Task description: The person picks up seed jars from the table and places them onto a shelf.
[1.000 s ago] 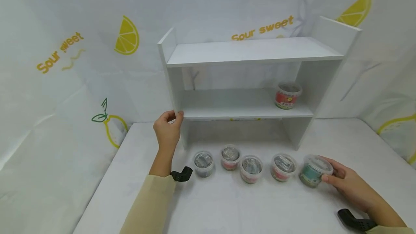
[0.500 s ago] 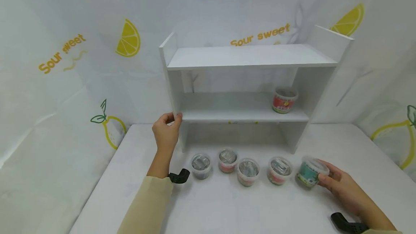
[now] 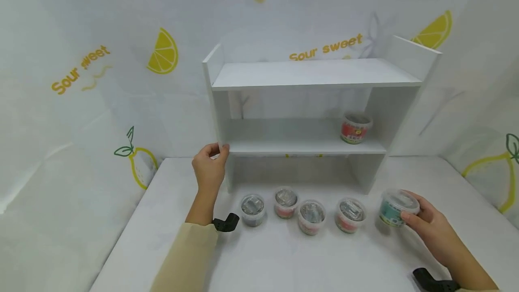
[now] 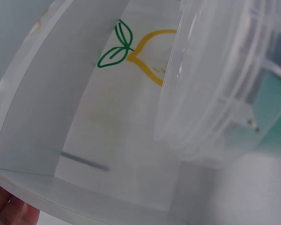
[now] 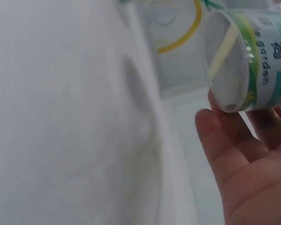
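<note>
A person is working at a white table [image 3: 284,260] draped in lemon-print cloth, seen from a head camera looking forward and down. Starting at the left, the left hand [image 3: 209,170] is reaching up and forward, its fingers and thumb pinching the front left corner of a white two-tier shelf unit [image 3: 304,148] at the height of the middle board. In front of the shelf unit, four small clear-lidded tubs are sitting in a loose row on the table – a grey tub [image 3: 252,209], then a red tub [image 3: 285,202], a second red tub [image 3: 311,216] slightly nearer the person, and a third red tub [image 3: 350,215]. Up on the middle board, near its right end, another red-labelled tub [image 3: 355,128] is standing upright. Furthest right, the right hand [image 3: 427,224] is curling its fingers round a teal-labelled tub [image 3: 397,207] – the tub is tilting and appears lifted just clear of the table, right of the row.
</note>
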Motion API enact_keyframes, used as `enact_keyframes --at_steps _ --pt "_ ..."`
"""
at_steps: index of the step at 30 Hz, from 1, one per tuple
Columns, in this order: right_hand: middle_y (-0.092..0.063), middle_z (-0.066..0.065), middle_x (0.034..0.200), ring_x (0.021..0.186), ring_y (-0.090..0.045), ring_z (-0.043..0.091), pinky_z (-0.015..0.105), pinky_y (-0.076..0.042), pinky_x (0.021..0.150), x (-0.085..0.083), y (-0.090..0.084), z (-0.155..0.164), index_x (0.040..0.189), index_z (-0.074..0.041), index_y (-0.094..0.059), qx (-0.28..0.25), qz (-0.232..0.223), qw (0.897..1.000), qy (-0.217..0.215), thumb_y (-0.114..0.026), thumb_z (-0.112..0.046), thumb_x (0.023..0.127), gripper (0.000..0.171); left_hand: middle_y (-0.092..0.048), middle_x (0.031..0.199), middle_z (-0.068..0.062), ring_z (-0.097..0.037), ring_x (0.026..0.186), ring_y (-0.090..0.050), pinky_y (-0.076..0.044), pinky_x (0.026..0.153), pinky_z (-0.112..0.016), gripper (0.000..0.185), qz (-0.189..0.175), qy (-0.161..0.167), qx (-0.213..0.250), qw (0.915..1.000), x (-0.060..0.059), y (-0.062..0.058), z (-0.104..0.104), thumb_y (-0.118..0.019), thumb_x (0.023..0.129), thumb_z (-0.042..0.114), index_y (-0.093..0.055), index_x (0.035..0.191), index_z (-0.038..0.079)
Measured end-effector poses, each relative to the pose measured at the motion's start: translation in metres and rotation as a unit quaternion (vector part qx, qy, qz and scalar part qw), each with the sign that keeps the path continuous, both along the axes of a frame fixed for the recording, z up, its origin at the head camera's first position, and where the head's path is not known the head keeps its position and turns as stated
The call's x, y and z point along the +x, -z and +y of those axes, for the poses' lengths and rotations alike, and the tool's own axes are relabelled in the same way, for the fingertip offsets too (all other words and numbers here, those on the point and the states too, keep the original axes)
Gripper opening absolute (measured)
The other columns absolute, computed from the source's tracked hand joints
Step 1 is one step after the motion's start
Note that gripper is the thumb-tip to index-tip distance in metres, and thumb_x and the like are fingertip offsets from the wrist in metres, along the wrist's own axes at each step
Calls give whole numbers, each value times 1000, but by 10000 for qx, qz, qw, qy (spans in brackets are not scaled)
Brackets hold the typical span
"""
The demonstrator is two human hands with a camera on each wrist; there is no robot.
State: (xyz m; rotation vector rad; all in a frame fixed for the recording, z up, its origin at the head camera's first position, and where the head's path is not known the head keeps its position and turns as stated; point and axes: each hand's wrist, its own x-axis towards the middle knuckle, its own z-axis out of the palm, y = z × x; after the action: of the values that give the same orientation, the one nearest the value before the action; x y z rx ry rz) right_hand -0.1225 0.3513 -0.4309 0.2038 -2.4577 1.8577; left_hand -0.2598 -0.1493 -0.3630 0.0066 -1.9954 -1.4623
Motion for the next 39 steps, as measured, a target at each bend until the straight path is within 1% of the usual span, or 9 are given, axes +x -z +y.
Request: enact_keyframes --at_steps 3,7,10,16,19,24,29,32,39 --pt "-50 -19 127 112 -52 -12 7 -47 83 1 -8 -1 145 -26 -35 -605 373 9973 -173 -45 1 101 54 -73 90 -8 -20 91 -67 -54 64 -32 27 -61 87 23 9999 -2 -1 4 -72 89 31 -74 92 4" --pt "-54 -12 128 113 -55 -5 8 -46 86 3 -21 -6 145 -21 -39 -1021 862 9904 -363 -43 10 97 58 -73 91 -7 -21 90 -68 -54 62 -33 28 -43 186 -9 9998 -3 -3 10 -71 89 32 -74 93 5" --pt "-55 -10 129 114 -55 -3 8 -45 87 1 -34 -16 148 -16 -38 -931 1108 9886 -418 -44 11 96 60 -73 89 -7 -22 89 -68 -55 62 -33 27 17 157 7 9999 -3 -3 11 -72 89 32 -74 92 5" --pt "-55 -11 128 113 -55 -4 8 -46 85 -8 -66 -54 150 -15 -36 -265 1382 9898 -221 -50 8 94 62 -73 90 -8 -22 88 -69 -56 64 -31 26 -81 99 -39 9999 1 3 6 -72 89 30 -74 92 5" --pt "-52 -11 133 117 -54 -4 8 -47 86 -14 -77 -77 151 -13 -33 -335 1410 9890 -294 -52 6 94 63 -73 90 -8 -23 90 -69 -56 64 -33 26 -140 96 -90 9998 4 7 3 -72 89 30 -74 93 4" --pt "-51 -7 135 119 -54 -2 9 -46 90 -28 -93 -117 150 -14 -34 -921 1450 9844 -383 -53 4 95 61 -74 88 -6 -21 90 -69 -56 63 -32 24 -142 -2 -126 9998 7 13 -2 -72 88 30 -74 90 6" --pt "-48 -1 139 123 -53 5 13 -47 94 -47 -106 -153 148 -7 -35 -1603 1821 9689 -485 -54 9 93 61 -74 87 -6 -21 88 -69 -55 61 -27 23 17 -114 -182 9998 8 14 -5 -72 88 28 -74 90 5" --pt "-47 1 139 123 -52 8 14 -48 93 -57 -111 -170 148 -6 -35 -1753 1834 9669 -266 -57 7 92 61 -74 86 -6 -21 88 -69 -55 61 -27 22 41 -146 -115 9998 8 12 -5 -73 88 27 -74 89 5" --pt "-50 5 138 124 -51 9 10 -46 92 -74 -125 -197 148 -13 -37 -1469 1497 9732 942 -71 -12 90 68 -74 88 -7 -21 88 -69 -56 62 -29 23 84 -39 -61 9999 2 3 -1 -73 88 28 -74 91 5"
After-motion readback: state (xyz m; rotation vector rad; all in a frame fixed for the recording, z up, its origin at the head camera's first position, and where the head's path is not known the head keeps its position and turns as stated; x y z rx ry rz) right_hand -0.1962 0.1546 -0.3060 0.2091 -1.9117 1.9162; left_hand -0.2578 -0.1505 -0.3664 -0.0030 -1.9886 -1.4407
